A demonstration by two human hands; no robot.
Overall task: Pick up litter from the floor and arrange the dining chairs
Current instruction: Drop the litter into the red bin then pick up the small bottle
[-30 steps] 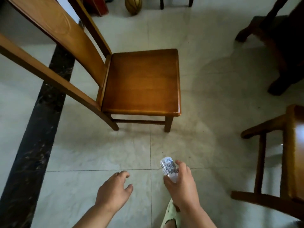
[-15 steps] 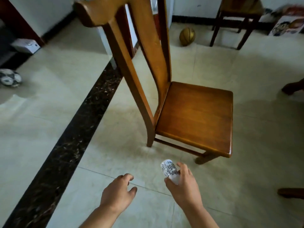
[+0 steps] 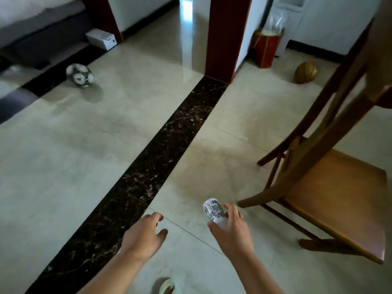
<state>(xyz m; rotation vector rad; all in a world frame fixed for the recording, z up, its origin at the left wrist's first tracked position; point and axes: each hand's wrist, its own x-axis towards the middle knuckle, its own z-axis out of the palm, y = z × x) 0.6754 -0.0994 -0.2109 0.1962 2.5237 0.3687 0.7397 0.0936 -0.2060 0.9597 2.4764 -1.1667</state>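
With the small labelled bottle (image 3: 213,211) clamped in the right hand (image 3: 232,232) and the left hand (image 3: 144,234) loosely curled, empty, the bottle should be carried upright past the wooden chair (image 3: 331,192) just right of the fingers (image 3: 232,210).

The small bottle (image 3: 213,210) bears a barcode label; its print is unreadable.

Chair (image 3: 331,200): varnished wood, smooth, semi-gloss seat. Floor (image 3: 63,162): polished pale tile, glossy, reflective; dark veined stone strip (image 3: 148,166) inlaid. Bottle (image 3: 213,210): small, smooth plastic, printed label. Door frame (image 3: 222,35): dark red, glossy.
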